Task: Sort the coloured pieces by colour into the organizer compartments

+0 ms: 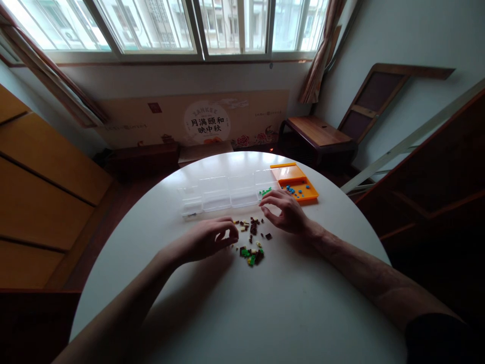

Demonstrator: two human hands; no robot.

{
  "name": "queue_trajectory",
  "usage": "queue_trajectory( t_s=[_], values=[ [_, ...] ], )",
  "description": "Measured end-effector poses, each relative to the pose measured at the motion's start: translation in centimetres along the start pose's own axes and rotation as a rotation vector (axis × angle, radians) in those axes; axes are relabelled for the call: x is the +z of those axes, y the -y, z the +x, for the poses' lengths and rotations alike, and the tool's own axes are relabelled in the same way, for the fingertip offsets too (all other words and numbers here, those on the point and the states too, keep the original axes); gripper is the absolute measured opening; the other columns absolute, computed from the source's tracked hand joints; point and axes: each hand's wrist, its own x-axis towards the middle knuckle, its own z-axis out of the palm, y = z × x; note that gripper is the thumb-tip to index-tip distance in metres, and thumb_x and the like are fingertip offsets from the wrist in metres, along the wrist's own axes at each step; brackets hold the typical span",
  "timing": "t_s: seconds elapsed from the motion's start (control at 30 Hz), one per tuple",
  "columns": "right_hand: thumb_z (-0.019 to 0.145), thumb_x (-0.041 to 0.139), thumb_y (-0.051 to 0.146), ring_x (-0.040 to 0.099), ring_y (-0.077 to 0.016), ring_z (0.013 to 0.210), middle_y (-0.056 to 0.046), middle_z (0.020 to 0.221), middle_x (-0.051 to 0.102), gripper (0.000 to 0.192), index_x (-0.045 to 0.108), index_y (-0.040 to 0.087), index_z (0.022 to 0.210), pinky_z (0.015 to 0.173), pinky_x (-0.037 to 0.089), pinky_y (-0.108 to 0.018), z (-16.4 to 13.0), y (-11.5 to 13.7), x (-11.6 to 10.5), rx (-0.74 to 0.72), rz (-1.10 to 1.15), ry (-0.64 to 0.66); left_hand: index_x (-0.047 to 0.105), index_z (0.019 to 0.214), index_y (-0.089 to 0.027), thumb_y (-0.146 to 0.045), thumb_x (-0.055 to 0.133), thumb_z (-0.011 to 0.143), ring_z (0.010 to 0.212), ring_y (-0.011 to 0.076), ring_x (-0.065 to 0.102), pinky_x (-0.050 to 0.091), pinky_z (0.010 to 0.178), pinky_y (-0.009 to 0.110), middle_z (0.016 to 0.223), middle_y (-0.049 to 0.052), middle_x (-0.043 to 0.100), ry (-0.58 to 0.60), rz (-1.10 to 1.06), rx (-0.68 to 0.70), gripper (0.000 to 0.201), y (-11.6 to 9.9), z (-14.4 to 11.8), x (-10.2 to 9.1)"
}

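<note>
A scatter of tiny building bricks (pixel 253 242), brown, green and yellow, lies on the round white table (pixel 265 308). My left hand (pixel 206 238) rests just left of the pile, its fingers curled with the tips pinched together; whether a brick sits in them I cannot tell. My right hand (pixel 285 210) hovers at the pile's right, fingers spread and bent down over the table beside the clear tray.
A clear plastic compartment tray (pixel 223 194) stands behind the pile, a few green bricks (pixel 265 191) in its right cell. An orange tray (pixel 297 184) with blue bricks sits at its right. Beyond the table are a wooden bench (pixel 316 134) and windows.
</note>
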Motion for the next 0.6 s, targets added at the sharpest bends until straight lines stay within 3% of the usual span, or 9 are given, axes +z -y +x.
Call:
queue_trajectory(
  t_s=[0.13,0.23,0.4,0.6],
  values=[
    [0.101,0.075,0.024,0.074,-0.0257,0.105,-0.005,0.113,0.080,0.016,0.074,0.027,0.117,0.097,0.057,-0.045,0.1,0.9,-0.1,-0.132,0.069,-0.007,0.076,0.104,-0.016,-0.047,0.069,0.109,0.075,0.0128,0.059,0.048,0.069,0.023,0.092,0.005,0.073,-0.234,-0.279,-0.151,0.032,-0.4,1.2,1.0],
    [0.100,0.081,0.029,0.075,-0.0240,0.101,-0.004,0.109,0.081,0.018,0.074,0.028,0.116,0.096,0.057,-0.044,0.2,1.9,-0.1,-0.221,0.109,-0.006,0.075,0.098,-0.014,-0.056,0.074,0.103,0.069,0.0118,0.056,0.045,0.063,0.022,0.082,0.002,0.070,-0.343,-0.485,-0.231,0.042,-0.6,2.2,2.5],
    [0.099,0.085,0.032,0.074,-0.0211,0.090,-0.002,0.100,0.081,0.017,0.073,0.026,0.109,0.092,0.057,-0.041,0.3,3.0,0.3,-0.294,0.111,-0.004,0.079,0.096,-0.014,-0.056,0.082,0.096,0.070,0.0125,0.059,0.046,0.063,0.022,0.082,0.003,0.073,-0.342,-0.620,-0.271,0.042,-1.3,2.9,4.0],
    [0.102,0.081,0.026,0.074,-0.0197,0.087,0.000,0.096,0.082,0.007,0.074,0.027,0.104,0.093,0.057,-0.040,0.3,3.1,0.4,-0.300,0.093,-0.033,0.084,0.096,-0.015,-0.050,0.083,0.097,0.078,0.0164,0.069,0.055,0.073,0.026,0.088,0.006,0.080,-0.341,-0.586,-0.221,0.036,-1.5,2.8,4.0]
  ],
)
